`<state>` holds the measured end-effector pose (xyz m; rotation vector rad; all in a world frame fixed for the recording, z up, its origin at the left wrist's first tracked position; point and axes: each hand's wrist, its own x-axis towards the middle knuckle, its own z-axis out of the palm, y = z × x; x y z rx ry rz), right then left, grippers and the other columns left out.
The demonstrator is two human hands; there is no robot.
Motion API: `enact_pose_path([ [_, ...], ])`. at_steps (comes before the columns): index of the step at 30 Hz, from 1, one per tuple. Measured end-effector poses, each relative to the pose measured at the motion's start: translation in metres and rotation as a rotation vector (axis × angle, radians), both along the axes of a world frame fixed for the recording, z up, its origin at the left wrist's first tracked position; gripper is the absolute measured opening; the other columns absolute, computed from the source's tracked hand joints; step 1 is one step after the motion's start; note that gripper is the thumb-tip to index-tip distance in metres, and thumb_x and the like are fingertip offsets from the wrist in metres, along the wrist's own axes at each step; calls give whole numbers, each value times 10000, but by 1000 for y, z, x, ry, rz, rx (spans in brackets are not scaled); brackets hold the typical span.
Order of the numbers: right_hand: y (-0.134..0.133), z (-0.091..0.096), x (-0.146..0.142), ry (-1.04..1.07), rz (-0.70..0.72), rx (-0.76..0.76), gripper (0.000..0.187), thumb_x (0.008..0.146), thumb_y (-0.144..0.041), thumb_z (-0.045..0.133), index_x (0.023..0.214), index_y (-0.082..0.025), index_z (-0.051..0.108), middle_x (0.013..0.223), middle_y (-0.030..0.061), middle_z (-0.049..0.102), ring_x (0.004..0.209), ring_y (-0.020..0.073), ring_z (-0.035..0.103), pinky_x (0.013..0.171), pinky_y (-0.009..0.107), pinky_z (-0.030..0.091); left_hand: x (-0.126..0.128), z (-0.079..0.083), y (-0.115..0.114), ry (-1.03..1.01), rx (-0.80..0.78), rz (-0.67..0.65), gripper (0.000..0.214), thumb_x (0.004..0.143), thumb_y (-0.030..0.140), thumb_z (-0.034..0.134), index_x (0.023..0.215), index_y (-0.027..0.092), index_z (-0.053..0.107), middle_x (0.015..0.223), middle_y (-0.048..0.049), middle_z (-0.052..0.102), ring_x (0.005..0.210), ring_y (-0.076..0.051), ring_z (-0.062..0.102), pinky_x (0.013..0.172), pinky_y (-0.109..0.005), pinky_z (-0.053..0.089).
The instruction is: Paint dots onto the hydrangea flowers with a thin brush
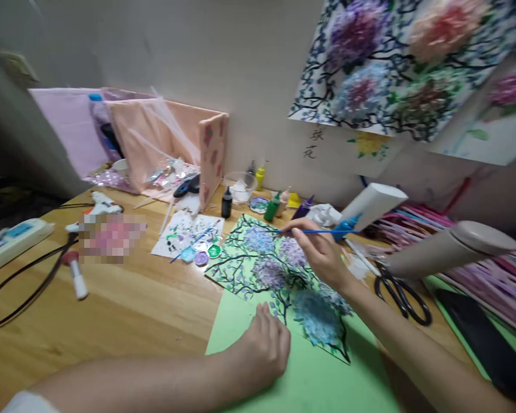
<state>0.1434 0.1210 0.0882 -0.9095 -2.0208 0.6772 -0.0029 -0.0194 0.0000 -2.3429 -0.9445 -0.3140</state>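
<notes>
My right hand (324, 252) grips a slim blue paintbrush (329, 232), its tip pointing left over the upper part of a flower painting (236, 255). The painting has dark branches, purple flower clusters and a blue-green flower (317, 315) at the lower right. It lies on a larger light green sheet (227, 321). My left hand (266, 347) rests curled on this sheet by the painting's lower edge; its palm side is hidden, and nothing shows in the fingers. Small pots of blue, purple and green paint (202, 258) stand left of the painting, beside a paint-spotted paper (184, 232) with another brush across it.
Behind stand paint bottles, among them a black one (226, 203) and a green one (272, 206). To the right are scissors (398, 295), a grey cylinder (451, 249) and a dark phone (485, 338). A glue gun (103, 205), cable and power strip (15, 244) lie left.
</notes>
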Motion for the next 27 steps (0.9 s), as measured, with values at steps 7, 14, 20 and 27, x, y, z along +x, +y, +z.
enact_pose_path([
  [7,11,-63,125,178,-468,-31,149,877,-344,463,874,-216,540,825,21,597,812,179,596,776,318,451,0,-9,1,-91,11,1,287,772,96,363,1004,43,524,959,-215,659,896,-297,639,711,-348,447],
  [14,13,-87,129,234,-398,-148,111,871,-311,419,858,-222,483,794,16,541,731,165,572,675,293,454,-6,-22,7,-160,36,-35,260,861,140,347,1039,83,528,994,-182,663,909,-270,642,733,-323,444],
  [20,9,-86,130,101,-466,-35,91,837,-240,418,808,-215,501,761,13,543,745,168,533,699,300,418,-7,-20,9,-158,35,-50,265,891,158,326,1032,82,537,992,-182,665,893,-256,650,742,-321,448],
  [27,7,-82,129,-8,-462,-46,96,817,-208,422,765,-208,502,733,7,544,730,165,529,689,289,399,-6,-18,8,-147,20,-36,268,869,112,322,1031,81,534,976,-179,672,890,-255,653,749,-318,439],
])
